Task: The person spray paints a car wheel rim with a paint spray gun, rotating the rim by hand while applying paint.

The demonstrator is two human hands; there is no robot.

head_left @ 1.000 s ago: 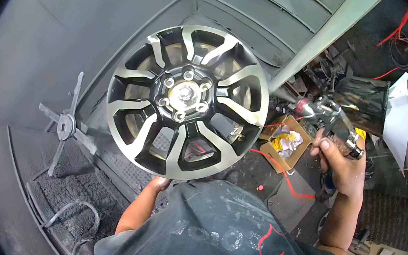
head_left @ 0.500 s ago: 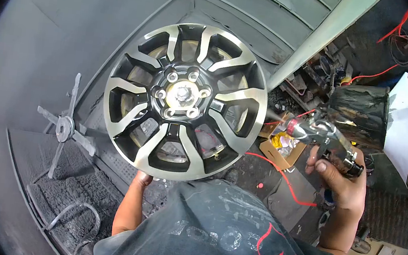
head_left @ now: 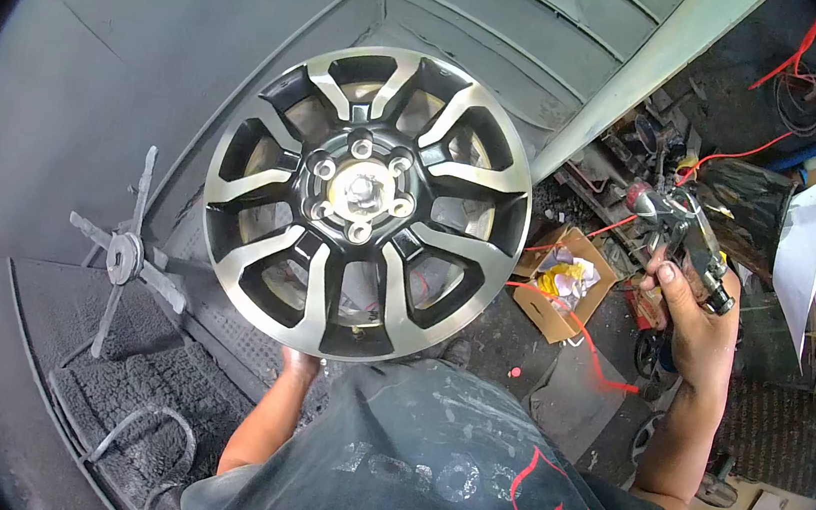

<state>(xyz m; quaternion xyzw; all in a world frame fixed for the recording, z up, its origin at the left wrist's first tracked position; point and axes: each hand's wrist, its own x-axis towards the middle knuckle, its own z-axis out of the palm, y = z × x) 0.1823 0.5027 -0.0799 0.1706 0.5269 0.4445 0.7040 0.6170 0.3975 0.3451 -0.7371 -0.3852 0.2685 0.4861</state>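
Note:
A black alloy wheel (head_left: pixel 467 307) with bare-metal spoke faces lies face up in front of my chest. My left hand (head_left: pixel 300 361) is at the near edge of its rim, and the rim hides the fingers. On the right, my right hand (head_left: pixel 688 312) is wrapped round a spray gun (head_left: pixel 687 232), fingers curled at the handle and trigger. The gun's red-ringed nozzle points left and up, away from the wheel's edge by a gap. No mist shows at the nozzle now.
A grey booth wall (head_left: pixel 119 51) stands left and behind the wheel. A cross-shaped metal stand (head_left: pixel 126 259) is at the left. To the right are an open cardboard box (head_left: pixel 547 318), a red hose (head_left: pixel 588 351), a pale post (head_left: pixel 638 95) and a white sheet (head_left: pixel 802 260).
The wheel has turned about its centre. My left hand has shifted slightly right along the rim. The spray gun has moved right and up, and the mist at its nozzle is gone.

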